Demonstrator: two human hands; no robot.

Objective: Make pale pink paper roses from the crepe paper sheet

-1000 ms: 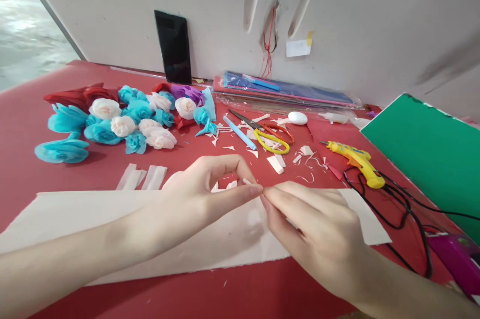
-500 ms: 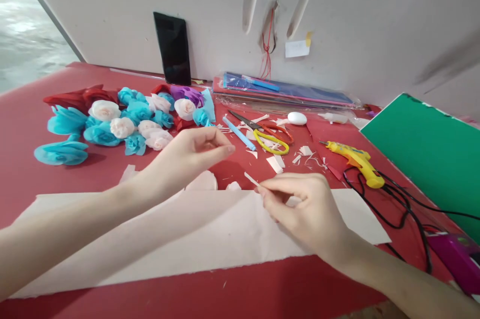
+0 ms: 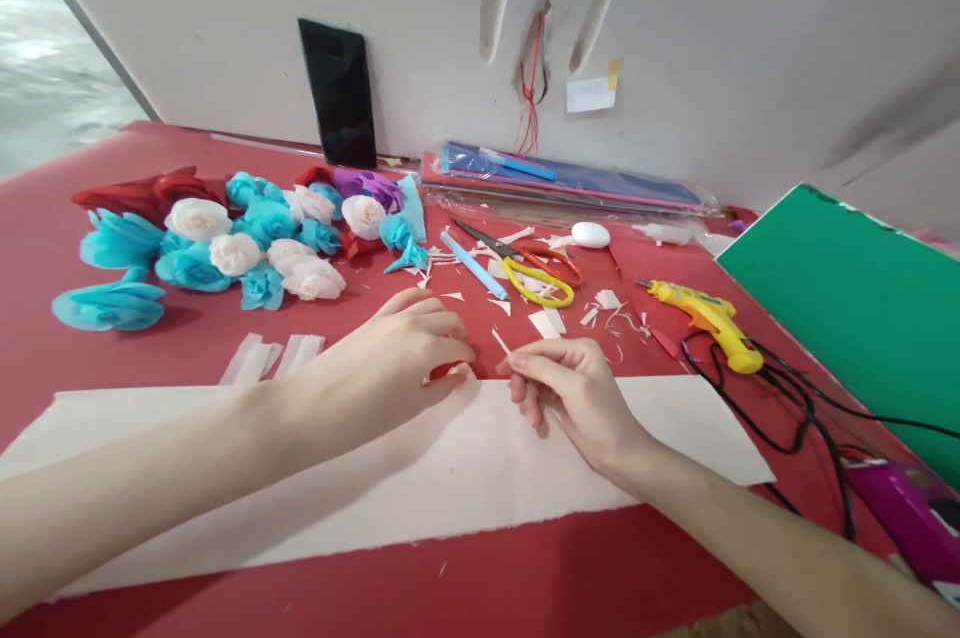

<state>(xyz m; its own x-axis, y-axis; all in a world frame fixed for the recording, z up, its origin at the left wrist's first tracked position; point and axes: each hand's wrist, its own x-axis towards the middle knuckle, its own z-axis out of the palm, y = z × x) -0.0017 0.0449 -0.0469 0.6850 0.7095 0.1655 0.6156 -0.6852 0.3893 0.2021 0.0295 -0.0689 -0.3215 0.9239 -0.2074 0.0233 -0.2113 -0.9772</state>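
My right hand (image 3: 566, 388) pinches a thin pale paper strip (image 3: 501, 342) between thumb and forefinger, its free end pointing up and left. Just left of it, my left hand (image 3: 405, 348) is lowered over the table with curved fingers and a gap between thumb and forefinger. At those fingertips lies a small pale pink paper piece (image 3: 465, 371), mostly covered; whether they touch it I cannot tell. Below both hands stretches a long pale paper sheet (image 3: 420, 508). Two folded pale strips (image 3: 300, 355) rest behind my left forearm.
Blue, white, red and purple paper flowers (image 3: 262, 228) are heaped at the left. Scissors (image 3: 536, 280), a light blue pen (image 3: 474, 265) and paper scraps lie mid-table. A yellow glue gun (image 3: 709, 318) with black cable, a green board (image 3: 847, 288) and a purple object (image 3: 900, 508) occupy the right.
My hands have come apart from their joint pinch, the strip staying in my right hand. My left hand drew back left, then came down towards the small pink piece.
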